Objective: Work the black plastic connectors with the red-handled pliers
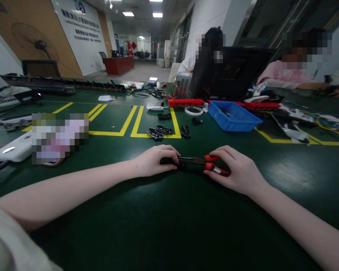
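My right hand (pixel 237 169) grips a pair of long-nose pliers (pixel 196 160) by their red and black handles, with the jaws pointing left. In my left hand (pixel 156 160) is a small black part (pixel 166 160), pinched between thumb and fingers and partly hidden by them. The plier tips meet the right end of this part; whether they clamp it I cannot tell. Beyond my hands lie several similar black parts (pixel 164 130) on the green table (pixel 169 226), in and beside a yellow taped outline.
A blue bin (pixel 234 117) with dark pieces inside stands at the right, near a white ring (pixel 194 110). A phone (pixel 63 141) and a white device (pixel 14 147) lie left. Cables, a red strip (pixel 186 102) and a large black case (pixel 231 71) line the back; a person (pixel 290 71) sits beyond.
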### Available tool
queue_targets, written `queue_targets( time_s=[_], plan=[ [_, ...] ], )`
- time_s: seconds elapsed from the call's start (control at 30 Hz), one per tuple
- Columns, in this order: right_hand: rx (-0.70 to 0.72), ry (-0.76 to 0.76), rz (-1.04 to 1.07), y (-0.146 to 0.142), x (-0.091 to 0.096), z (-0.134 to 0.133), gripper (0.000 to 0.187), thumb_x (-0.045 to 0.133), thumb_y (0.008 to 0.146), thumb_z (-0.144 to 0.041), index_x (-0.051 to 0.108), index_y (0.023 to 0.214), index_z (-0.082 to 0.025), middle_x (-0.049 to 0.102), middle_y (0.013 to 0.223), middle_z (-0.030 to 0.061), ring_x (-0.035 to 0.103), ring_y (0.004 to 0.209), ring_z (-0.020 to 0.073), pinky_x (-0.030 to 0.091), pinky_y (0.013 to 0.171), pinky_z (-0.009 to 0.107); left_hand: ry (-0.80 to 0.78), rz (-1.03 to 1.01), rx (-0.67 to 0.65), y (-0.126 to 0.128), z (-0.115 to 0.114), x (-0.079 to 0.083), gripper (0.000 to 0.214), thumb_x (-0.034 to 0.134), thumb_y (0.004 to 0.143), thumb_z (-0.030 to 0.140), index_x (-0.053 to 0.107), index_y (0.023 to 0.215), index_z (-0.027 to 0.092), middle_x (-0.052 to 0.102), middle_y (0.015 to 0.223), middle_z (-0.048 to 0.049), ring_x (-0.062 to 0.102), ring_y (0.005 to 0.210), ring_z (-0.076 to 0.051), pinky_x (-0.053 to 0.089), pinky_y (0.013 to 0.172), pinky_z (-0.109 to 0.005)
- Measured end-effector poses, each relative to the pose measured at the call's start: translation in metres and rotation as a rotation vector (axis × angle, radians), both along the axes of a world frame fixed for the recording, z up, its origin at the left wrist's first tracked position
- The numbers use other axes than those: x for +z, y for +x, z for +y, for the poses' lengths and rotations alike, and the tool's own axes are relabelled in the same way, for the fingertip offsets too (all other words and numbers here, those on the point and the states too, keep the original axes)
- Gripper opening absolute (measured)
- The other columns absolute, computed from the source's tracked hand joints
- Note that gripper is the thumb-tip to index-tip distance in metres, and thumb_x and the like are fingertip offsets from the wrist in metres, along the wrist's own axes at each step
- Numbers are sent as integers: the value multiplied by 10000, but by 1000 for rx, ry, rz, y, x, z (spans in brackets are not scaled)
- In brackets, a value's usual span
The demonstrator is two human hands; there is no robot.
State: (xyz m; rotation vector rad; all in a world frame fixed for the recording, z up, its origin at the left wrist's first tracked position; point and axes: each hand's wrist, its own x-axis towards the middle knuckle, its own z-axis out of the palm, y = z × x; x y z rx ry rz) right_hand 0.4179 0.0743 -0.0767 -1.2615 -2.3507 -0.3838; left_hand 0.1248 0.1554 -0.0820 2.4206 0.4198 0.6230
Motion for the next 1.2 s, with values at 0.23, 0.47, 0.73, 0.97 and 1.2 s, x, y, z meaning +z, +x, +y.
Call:
queue_targets(
  time_s=[0.23,0.47,0.73,0.97,1.2],
  plan=[
    [-4,-78,34,-5,2,-3,373,614,859,-498,574,1060,-186,621,1027,105,632,854,224,516,718,354,-30,-1,2,1,-1,1,76,665,889,185,675,960,159,624,1192,-89,613,1085,-214,498,949,-390],
    [25,-47,1,-4,2,-3,403,620,852,-523,575,1054,-177,627,1016,109,633,840,222,517,713,349,-45,-15,-5,2,-2,3,67,668,885,166,655,947,147,637,1188,-97,612,1093,-208,493,954,-381],
    [42,-66,-9,-5,5,-7,370,601,871,-491,569,1041,-164,643,985,111,626,805,206,522,686,339,-86,-62,-32,3,-3,3,60,650,893,155,640,951,142,626,1197,-108,615,1099,-201,493,964,-376],
    [-16,-94,-24,-6,9,-14,347,657,825,-441,571,1036,-180,649,1010,111,623,857,229,520,721,365,-63,-18,11,6,-7,0,81,632,894,159,609,971,171,614,1213,-90,595,1113,-213,480,972,-377],
    [-67,-179,-21,-9,14,-18,348,685,804,-413,584,1046,-185,647,966,93,607,838,227,499,718,360,-72,79,33,8,-11,1,113,606,907,191,576,1017,192,594,1159,-67,589,1029,-207,484,919,-357]
  ],
)
